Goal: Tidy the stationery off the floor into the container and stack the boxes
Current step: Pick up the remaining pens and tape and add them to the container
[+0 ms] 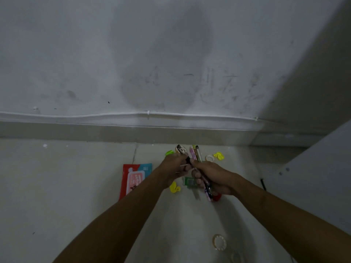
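Observation:
Both my hands meet over a scatter of stationery on the pale floor. My right hand (212, 177) grips a bundle of pens (206, 184) that sticks out above and below its fingers. My left hand (173, 166) pinches a thin stick and a black pen (182, 149) beside that bundle. On the floor lie a red and blue packet (133, 179), a small green box (190, 182), yellow clips (174, 187) (219, 156), a green clip (169, 153) and a white ring (209, 158). No container shows.
A tape roll (219, 242) lies near the bottom of the view, with a second faint ring (236, 257) below it. The grey wall with a white cable (148, 114) runs behind. A white furniture panel (313, 179) stands at the right.

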Tool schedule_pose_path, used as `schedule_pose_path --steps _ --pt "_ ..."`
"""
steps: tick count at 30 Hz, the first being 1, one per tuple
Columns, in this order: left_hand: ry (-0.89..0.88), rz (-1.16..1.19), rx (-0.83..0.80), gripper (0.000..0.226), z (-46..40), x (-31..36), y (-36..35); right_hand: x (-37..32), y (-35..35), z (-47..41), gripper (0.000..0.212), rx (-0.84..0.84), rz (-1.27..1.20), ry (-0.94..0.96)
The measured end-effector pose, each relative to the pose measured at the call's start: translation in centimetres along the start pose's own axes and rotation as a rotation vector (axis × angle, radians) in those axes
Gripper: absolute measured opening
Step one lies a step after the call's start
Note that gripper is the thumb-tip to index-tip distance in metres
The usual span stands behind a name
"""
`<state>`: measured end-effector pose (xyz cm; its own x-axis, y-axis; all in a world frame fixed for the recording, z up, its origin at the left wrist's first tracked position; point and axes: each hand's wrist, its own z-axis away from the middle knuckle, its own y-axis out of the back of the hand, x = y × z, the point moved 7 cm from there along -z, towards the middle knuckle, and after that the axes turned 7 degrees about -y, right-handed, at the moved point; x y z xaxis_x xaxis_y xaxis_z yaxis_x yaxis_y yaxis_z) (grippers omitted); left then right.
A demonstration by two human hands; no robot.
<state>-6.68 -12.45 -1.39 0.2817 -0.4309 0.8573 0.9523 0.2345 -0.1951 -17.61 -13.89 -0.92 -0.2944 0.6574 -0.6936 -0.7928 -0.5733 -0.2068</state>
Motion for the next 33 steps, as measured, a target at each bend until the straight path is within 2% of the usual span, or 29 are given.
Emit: schedule_pose_path --steps 4,8,11,15,17,20,25,28,31,33 --pt "0.006 -0.048 -0.103 0.013 0.4 0.3 -0.1 -0.3 -0.6 0.2 0.036 -0.058 -0.073 0.011" --pt "0.032 -0.054 -0.134 0.011 0.9 0.5 -0.3 -0.8 -1.0 0.4 0.034 -0.114 -0.133 -0.004" --pt "0.074 -0.029 -0.153 0.01 1.0 0.7 -0.4 -1.0 -1.3 0.8 0.025 -0.167 -0.189 -0.038" --pt "0.099 -0.035 -0.171 0.014 1.3 1.1 -0.5 -1.0 -1.4 1.4 0.007 -0.185 -0.114 -0.052" --pt "0.096 -0.07 -0.182 0.015 1.4 1.2 -0.6 -1.1 -1.3 1.6 0.008 -0.159 -0.07 -0.048" --pt "0.082 -0.12 -0.188 0.02 1.7 1.6 -1.1 -1.1 -0.8 1.7 0.013 -0.022 0.048 -0.033" --pt "0.091 -0.081 -0.245 0.03 2.6 1.9 -2.3 -1.6 -0.7 2.1 0.022 0.13 0.217 0.002" --pt "0.047 -0.043 -0.169 0.031 2.9 1.8 -2.9 -2.0 -1.5 2.3 0.02 0.136 0.314 0.054" --pt "-0.011 -0.008 -0.004 0.028 2.8 1.9 -3.1 -2.2 -2.4 2.3 0.009 0.125 0.265 0.12" --pt "-0.071 -0.028 0.073 0.024 2.8 2.3 -2.9 -2.3 -2.7 2.3 0.015 0.116 0.24 0.15"
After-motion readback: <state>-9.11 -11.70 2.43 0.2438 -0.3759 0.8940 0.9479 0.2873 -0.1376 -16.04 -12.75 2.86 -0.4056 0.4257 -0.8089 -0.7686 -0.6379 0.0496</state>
